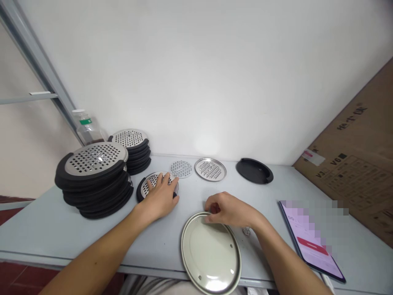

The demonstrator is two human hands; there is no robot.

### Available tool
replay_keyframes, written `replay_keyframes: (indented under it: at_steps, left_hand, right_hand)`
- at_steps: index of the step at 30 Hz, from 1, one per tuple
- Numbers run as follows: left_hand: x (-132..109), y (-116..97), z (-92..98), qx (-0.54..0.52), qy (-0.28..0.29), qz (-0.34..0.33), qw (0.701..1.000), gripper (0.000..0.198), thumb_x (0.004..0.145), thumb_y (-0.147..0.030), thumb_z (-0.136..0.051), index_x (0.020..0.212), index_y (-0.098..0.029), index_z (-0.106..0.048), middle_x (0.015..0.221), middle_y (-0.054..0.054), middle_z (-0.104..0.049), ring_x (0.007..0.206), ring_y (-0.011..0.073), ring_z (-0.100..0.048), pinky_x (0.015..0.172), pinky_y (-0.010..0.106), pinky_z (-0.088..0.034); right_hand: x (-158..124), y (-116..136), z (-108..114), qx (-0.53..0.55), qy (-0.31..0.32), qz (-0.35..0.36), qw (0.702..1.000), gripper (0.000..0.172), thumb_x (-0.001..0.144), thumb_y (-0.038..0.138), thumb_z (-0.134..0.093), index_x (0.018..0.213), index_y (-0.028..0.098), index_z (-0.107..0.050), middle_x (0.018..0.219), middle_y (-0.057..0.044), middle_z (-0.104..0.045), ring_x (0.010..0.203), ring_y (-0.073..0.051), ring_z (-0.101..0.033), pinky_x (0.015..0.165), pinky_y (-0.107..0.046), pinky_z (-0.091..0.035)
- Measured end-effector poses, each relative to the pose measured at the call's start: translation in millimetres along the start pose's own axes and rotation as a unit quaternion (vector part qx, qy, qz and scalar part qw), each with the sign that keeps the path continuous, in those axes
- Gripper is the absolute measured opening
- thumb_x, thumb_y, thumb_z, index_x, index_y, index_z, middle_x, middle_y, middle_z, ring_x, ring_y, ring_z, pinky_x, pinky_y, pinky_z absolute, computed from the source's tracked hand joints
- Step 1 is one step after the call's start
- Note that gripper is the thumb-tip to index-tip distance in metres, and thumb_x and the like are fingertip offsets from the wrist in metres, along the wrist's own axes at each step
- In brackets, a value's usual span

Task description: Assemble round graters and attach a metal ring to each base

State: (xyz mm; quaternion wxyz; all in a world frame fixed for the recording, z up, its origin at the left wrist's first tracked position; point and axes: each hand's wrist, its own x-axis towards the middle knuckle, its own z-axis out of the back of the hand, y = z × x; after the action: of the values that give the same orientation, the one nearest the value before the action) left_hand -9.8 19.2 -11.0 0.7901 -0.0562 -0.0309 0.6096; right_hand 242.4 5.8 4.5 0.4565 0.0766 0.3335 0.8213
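Note:
My left hand (161, 195) lies flat with fingers spread on a perforated metal disc set in a black ring (146, 182). My right hand (229, 209) is curled, its fingertips pinching the far rim of a plain round metal lid (210, 253) that lies at the table's near edge and overhangs it slightly. Behind my hands rest a small loose perforated disc (181, 169), a rimmed perforated metal disc (210, 169) and an empty black ring tray (254, 170).
Two stacks of black-rimmed perforated discs stand at the left, a large one (93, 177) and a smaller one (132, 150) behind it. A plastic bottle (86, 126) stands by the wall. A tablet (311, 239) lies at the right, beside a cardboard box (357, 159). The pale table (39, 227) ends just below the lid.

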Motion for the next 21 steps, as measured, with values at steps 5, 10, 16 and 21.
replay_keyframes:
  at_steps: [5,10,16,21]
  left_hand:
    - [14.5,8.5,-11.8,0.038,-0.073,0.031,0.996,0.049,0.091,-0.03,-0.045,0.139,-0.018,-0.042,0.149,0.023,-0.035,0.138,0.0439,-0.026,0.096,0.076,-0.026]
    - [32.4,9.2,-14.6,0.06,-0.127,0.024,0.99,0.038,0.092,-0.025,-0.047,0.129,-0.016,-0.053,0.138,0.022,-0.046,0.13,0.0386,-0.038,0.099,0.068,-0.03]
    - [47.7,-0.1,-20.2,0.077,-0.159,-0.03,0.984,0.032,0.091,-0.019,-0.048,0.122,-0.02,-0.059,0.136,0.017,-0.05,0.131,0.0339,-0.036,0.11,0.063,-0.019]
    - [47.5,-3.0,-23.5,0.071,-0.162,-0.055,0.983,0.026,0.091,-0.022,-0.05,0.113,-0.022,-0.065,0.134,0.016,-0.051,0.13,0.0342,-0.037,0.108,0.065,-0.021]
  right_hand:
    - [-0.9,-6.9,-1.4,-0.017,-0.008,-0.01,1.0,0.015,0.073,0.019,-0.061,0.086,0.021,-0.069,0.072,0.001,-0.066,0.06,-0.013,-0.056,0.053,-0.022,-0.037]
    - [10.9,-3.0,-17.9,-0.051,-0.123,-0.009,0.991,0.02,0.079,0.015,-0.054,0.093,0.021,-0.067,0.081,-0.002,-0.068,0.07,-0.015,-0.059,0.062,-0.024,-0.04]
    - [17.8,5.0,-23.3,-0.085,-0.213,-0.053,0.972,0.026,0.085,0.026,-0.055,0.107,0.02,-0.066,0.097,-0.007,-0.069,0.085,-0.019,-0.062,0.073,-0.027,-0.042]
    - [6.9,-4.7,-6.2,-0.086,-0.16,-0.131,0.975,0.023,0.087,0.027,-0.049,0.085,0.018,-0.071,0.083,-0.008,-0.071,0.075,-0.02,-0.063,0.064,-0.027,-0.04]
